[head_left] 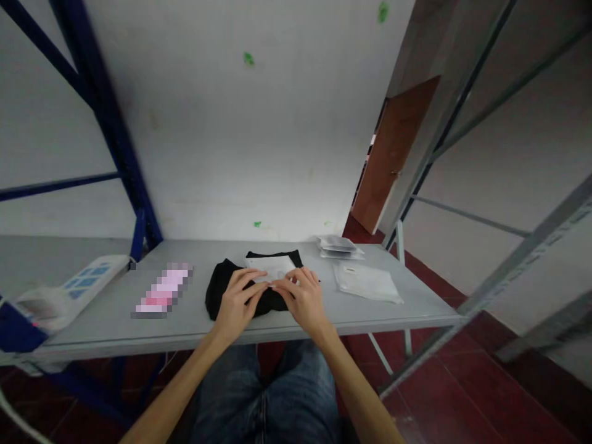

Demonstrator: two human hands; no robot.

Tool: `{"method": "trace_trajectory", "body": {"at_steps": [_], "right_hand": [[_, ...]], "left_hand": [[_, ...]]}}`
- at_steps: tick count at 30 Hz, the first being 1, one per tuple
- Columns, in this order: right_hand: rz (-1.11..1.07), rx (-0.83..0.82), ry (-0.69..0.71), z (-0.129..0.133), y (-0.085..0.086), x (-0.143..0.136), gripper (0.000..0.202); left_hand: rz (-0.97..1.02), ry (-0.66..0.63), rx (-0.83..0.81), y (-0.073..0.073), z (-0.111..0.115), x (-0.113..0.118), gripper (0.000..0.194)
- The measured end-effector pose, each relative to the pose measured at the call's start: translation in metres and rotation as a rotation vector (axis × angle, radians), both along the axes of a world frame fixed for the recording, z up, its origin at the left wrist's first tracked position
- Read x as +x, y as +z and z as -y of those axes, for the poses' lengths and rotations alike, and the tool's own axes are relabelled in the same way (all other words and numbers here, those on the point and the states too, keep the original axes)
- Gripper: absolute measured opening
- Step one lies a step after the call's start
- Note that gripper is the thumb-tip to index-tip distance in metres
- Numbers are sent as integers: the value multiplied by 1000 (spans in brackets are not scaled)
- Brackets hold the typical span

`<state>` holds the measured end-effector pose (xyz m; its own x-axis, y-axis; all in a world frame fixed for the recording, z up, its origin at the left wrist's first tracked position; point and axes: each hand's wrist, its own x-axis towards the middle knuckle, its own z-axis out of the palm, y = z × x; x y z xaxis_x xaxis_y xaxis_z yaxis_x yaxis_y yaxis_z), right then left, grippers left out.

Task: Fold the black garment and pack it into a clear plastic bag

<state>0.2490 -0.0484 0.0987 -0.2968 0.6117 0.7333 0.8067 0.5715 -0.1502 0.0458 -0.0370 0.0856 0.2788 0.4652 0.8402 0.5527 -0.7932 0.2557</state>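
My left fingers (253, 274) and right fingers (303, 279) nearly meet, curled at the white packet (272, 263) on black cloth (216, 291), mid-frame—pinching what, I can't tell. Packet laid on; handling seems unfinished.

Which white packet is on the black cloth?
The middle packet, by the left hand and right hand. It alone lies on the black cloth; the flat packet and stacked packets are off it, to the right.

Black cloth (215, 295) partly hidden under fingers (239, 282), grip unclear; pink object (164, 290) blurred.
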Motion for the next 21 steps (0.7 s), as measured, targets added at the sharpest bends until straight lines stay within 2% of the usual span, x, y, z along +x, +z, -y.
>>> {"method": "trace_trajectory", "body": {"at_steps": [4, 8, 10, 12, 16, 18, 21], "right_hand": [[6, -14, -51, -6, -2, 9, 20], [-31, -36, -185, -16, -1, 37, 21], [-39, -83, -249, -20, 1, 52, 21], [-36, -149, -308, -21, 3, 60, 21], [-5, -275, -416, -13, 2, 50, 20], [18, -339, -419, -7, 1, 36, 34], [43, -461, -349, 0, 0, 16, 50]], "left_hand": [[86, 46, 7, 4, -4, -7, 20], [211, 184, -9, 8, -12, -26, 22], [252, 231, -62, 6, -15, -33, 26], [255, 208, -161, 3, -15, -35, 31], [232, 134, -377, -2, -13, -27, 35], [199, 94, -422, -3, -11, -22, 34], [132, 12, -438, -3, -8, -17, 33]]}}
